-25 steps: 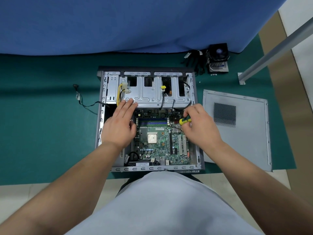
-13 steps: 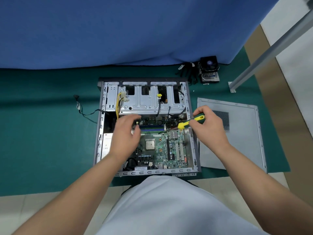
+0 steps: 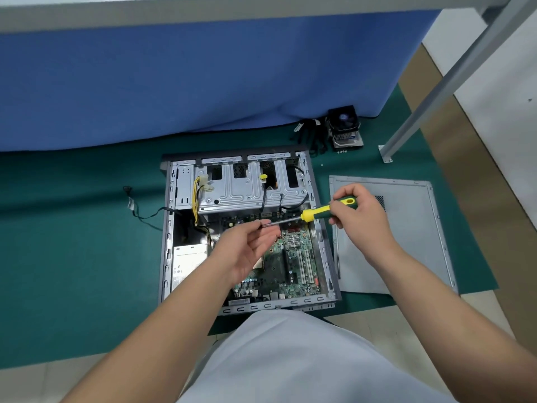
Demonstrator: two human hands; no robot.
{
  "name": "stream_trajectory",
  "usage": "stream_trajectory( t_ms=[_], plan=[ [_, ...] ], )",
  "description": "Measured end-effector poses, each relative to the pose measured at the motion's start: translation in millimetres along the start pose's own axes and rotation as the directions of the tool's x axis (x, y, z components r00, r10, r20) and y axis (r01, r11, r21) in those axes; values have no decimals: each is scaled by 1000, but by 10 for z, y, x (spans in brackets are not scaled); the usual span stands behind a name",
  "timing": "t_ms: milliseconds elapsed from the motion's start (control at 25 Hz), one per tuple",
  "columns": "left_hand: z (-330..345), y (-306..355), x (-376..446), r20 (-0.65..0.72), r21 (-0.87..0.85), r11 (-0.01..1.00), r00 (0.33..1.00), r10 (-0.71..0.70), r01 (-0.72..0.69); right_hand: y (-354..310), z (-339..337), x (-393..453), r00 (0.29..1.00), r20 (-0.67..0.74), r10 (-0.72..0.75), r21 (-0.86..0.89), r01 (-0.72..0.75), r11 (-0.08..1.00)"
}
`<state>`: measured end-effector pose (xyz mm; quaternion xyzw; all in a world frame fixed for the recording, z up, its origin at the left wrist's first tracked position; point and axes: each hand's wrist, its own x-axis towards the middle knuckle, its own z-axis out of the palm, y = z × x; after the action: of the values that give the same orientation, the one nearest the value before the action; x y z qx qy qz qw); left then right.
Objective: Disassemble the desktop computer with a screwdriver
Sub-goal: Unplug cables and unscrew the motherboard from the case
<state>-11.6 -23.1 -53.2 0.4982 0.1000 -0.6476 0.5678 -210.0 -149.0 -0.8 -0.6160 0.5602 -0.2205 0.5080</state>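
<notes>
Both hands have lifted out of the computer case [image 3: 247, 228] since a second ago, when the left lay flat on the drive cage [image 3: 250, 190] and the right worked the screwdriver [image 3: 316, 212] down at the motherboard [image 3: 293, 263]. Now the right hand [image 3: 360, 219] holds the yellow-green handle raised above the case's right wall, its grip clenched around the handle, shaft pointing left and lying nearly level. The left hand [image 3: 247, 251] hovers palm-up over the board, thumb and fingertips pinching the shaft's tip; whether a screw sits there is too small to tell. Open and lying on its side, the case rests on the green mat [image 3: 72, 257], with the removed side panel [image 3: 406, 242] just beside it on the right.
</notes>
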Motion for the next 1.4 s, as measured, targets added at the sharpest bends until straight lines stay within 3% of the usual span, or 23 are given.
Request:
stream_trajectory(
  t_ms=[80, 160, 240, 320, 520, 680, 760, 880, 1040, 1400],
  plan=[
    [31, -1, 14, -13, -7, 1000, 1000, 12, -12, 48, -21, 40, 1000, -9, 5, 71, -5, 997],
    [82, 13, 19, -8, -10, 1000, 1000, 25, -25, 78, -43, 90, 999, 24, 41, 362, -47, 931],
    [156, 39, 23, 16, 3, 999, 999, 41, -41, 72, -58, 123, 984, 161, 74, 669, -164, 725],
    [232, 65, 26, 44, 40, 998, 998, 51, -53, 74, -64, 140, 954, 286, 91, 759, -284, 586],
    [389, 139, 56, 86, 277, 954, 992, 94, -115, 56, -188, 308, 969, 217, 116, 734, -240, 636],
    [559, 177, 116, 84, 318, 938, 989, 120, -141, -101, -527, 499, 988, 134, -76, 787, -59, 615],
    [673, 184, 158, 90, 315, 939, 990, 112, -135, -170, -597, 559, 978, 113, -177, 692, 50, 720],
    [896, 167, 244, 113, 313, 941, 988, 102, -132, -142, -519, 640, 966, 166, -196, 375, 122, 919],
    [1149, 134, 385, 174, 320, 944, 984, 28, -83, -9, -343, 741, 934, 346, -87, 238, 2, 971],
    [1270, 255, 620, 248, 419, 907, 965, -84, -29, 263, -401, 1085, 807, 589, 44, 275, -252, 928]
  ],
)
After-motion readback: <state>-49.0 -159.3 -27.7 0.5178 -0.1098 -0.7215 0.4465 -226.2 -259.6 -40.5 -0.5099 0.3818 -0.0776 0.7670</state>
